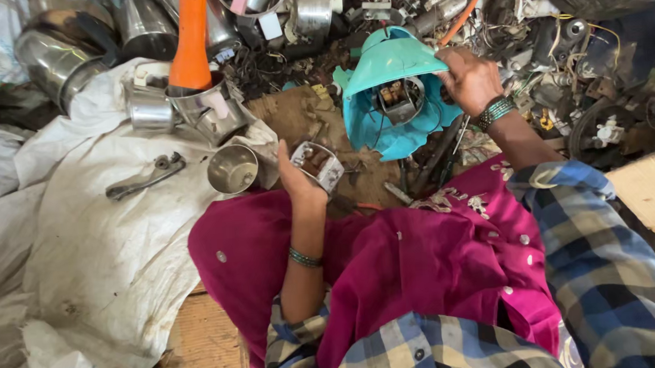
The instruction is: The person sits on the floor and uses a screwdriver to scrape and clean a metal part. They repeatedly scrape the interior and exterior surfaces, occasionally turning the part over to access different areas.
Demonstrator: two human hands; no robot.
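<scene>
Head view: a floor strewn with scrap, partly covered by a white sack cloth (84, 241). Right hand (470, 76) grips the teal appliance housing (390, 91), tilted, its open underside facing the camera. Left hand (297, 179) holds a small metal motor part (317, 164). Steel cups (231, 169), wires and an orange handle (189, 38) crowd around.

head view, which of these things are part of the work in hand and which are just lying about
In hand:
- turquoise plastic appliance housing with a metal motor inside, gripped by the right hand
- small metal-framed part, held in the left hand

Lying about:
- small steel cup
- grey metal lever on the white cloth
- orange plastic handle
</scene>
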